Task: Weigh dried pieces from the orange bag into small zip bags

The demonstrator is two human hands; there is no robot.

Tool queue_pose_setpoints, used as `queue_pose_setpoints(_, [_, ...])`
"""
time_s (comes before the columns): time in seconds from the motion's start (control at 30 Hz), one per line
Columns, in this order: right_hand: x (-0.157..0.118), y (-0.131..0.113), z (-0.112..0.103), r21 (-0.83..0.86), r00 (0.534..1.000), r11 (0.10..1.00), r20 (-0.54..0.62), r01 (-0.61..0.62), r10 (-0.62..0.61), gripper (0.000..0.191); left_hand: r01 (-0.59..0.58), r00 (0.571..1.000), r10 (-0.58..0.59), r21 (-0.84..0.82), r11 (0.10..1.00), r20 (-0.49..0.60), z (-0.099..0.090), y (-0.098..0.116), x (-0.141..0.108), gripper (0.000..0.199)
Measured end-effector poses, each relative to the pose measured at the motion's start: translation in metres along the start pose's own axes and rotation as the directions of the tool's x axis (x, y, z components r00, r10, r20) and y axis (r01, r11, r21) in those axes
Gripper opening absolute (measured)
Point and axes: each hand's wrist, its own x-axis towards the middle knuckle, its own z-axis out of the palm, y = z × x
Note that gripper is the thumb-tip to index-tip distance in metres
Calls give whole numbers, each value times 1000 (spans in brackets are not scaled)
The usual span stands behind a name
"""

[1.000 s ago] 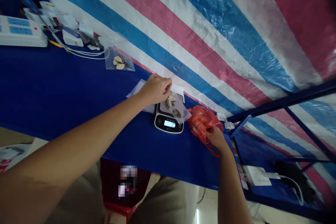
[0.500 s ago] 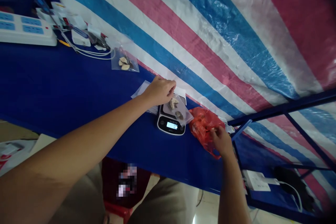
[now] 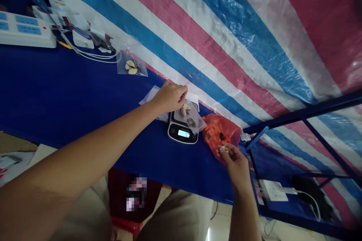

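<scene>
A digital scale [image 3: 182, 134] with a lit display stands on the blue table. Over its plate lies a clear plastic bag [image 3: 200, 125] with pale and dark dried pieces [image 3: 185, 110] in it. My left hand [image 3: 172, 96] is closed on the bag's upper edge, above the scale's back left. To the right of the scale sits a red plastic bag [image 3: 212, 139], its mouth open and a dark piece [image 3: 222, 136] showing. At its front edge my right hand [image 3: 233, 158] pinches a small pale dried piece [image 3: 224, 148] between thumb and fingers.
Another clear bag of pale slices [image 3: 131, 68] lies at the back left. Beyond it are white cables [image 3: 98, 57], a screwdriver [image 3: 82, 32] and a power strip [image 3: 25, 30]. Flat clear bags [image 3: 149, 96] lie left of the scale. A striped tarp [image 3: 181, 45] rises behind; a metal frame [image 3: 283, 120] stands right.
My right hand has drawn back from inside the red bag toward its front edge, and a pale piece now shows in its fingers. My left hand stays at the clear bag.
</scene>
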Motion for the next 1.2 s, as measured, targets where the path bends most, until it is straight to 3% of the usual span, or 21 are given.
queue_pose_setpoints(0.3, [0, 0, 33, -74, 997, 996, 56, 57, -52, 40, 22, 999, -21, -33, 999, 28, 0, 0, 0, 5])
queue_pose_setpoints(0.5, [9, -10, 55, -94, 969, 967, 90, 237, -228, 34, 62, 997, -58, -101, 993, 50, -1, 2, 0, 4])
queue_pose_setpoints(0.73, [25, -16, 78, -26, 990, 994, 97, 109, -106, 40, 86, 994, -70, -193, 977, 86, 8, 2, -3, 2])
queue_pose_setpoints(0.87, [38, -24, 89, -3, 988, 994, 115, 109, -108, 37, 88, 990, -53, -278, 956, 131, 16, 2, -4, 2])
queue_pose_setpoints(1.03, [55, -40, 100, -97, 977, 987, 187, 125, -105, 28, 91, 987, -44, -311, 946, 156, 17, 4, -5, 3])
queue_pose_setpoints(1.2, [70, -56, 112, 6, 964, 992, 235, 125, -123, 36, 92, 988, -50, -298, 950, 146, 17, 2, -5, 2])
